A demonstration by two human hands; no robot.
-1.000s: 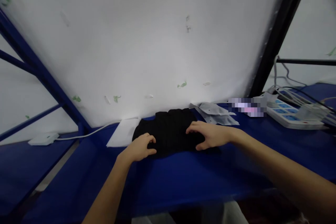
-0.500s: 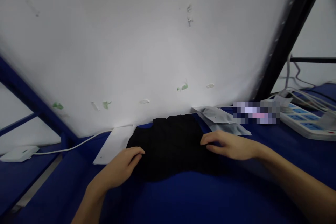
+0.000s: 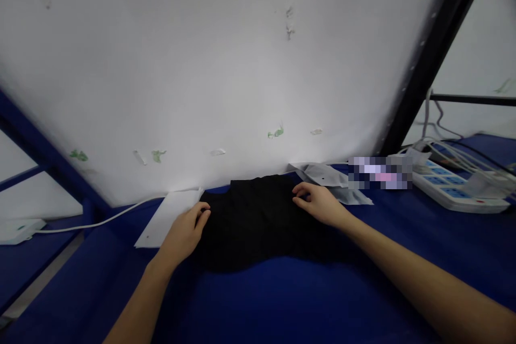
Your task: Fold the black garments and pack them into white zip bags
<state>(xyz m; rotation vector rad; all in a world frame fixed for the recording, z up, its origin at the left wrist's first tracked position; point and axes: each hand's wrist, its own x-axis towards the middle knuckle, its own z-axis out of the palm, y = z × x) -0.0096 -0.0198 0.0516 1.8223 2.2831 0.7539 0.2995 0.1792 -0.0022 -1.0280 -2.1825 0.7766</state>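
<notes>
Here the black cloth [image 3: 258, 220] lies between both flat, unclenched hands, left hand [image 3: 183, 234] and right hand [image 3: 320, 204].

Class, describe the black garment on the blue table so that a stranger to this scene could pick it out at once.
Start at the blue table below the white wall. At its back edge, between a flat white sheet and a grey plastic bag, lies the black garment, with the left hand and right hand on its two sides. It is the only dark, soft thing there.
</notes>
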